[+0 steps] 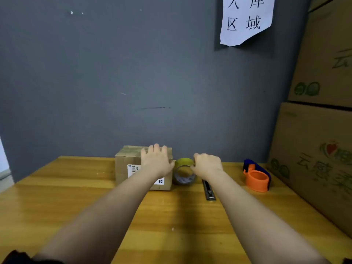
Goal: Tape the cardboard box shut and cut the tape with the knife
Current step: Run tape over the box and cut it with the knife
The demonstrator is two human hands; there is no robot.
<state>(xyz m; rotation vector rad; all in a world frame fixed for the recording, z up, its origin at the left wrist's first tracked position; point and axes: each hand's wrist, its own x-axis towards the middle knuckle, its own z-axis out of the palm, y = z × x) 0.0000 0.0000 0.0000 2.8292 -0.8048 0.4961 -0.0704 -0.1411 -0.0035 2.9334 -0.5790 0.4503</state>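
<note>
1. Our right hand (207,165) sits curled over the top and right side of the yellowish roll of clear packing tape (184,171). The fingers wrap the rim while the thumb side faces the roll's open core. We judge this a grip on the roll, though the fingertips themselves are hidden behind it.

2. Our left hand (157,161) lies flat with straight, slightly spread fingers on top of the small brown cardboard box with a white barcode label (131,168), pressing it down.

3. The relation that matters: the box lies directly to the left of the right hand, with the roll touching or just beside the box's right face. The roll stands on edge, its core facing us, so tape would pay out leftward over the box top, under the left hand.

4. We cannot see a free tape end, nor whether any strip already joins roll to box.

5. Just below the right hand and partly under that wrist, the slim black utility knife (209,190) lies on the yellow wooden table (76,187), its long axis running toward us. The right hand is plainly nearer to it.

6. Farther right of that hand stands an orange and blue tape dispenser (257,177), untouched, and beyond it stacked large cartons (314,149).
</note>
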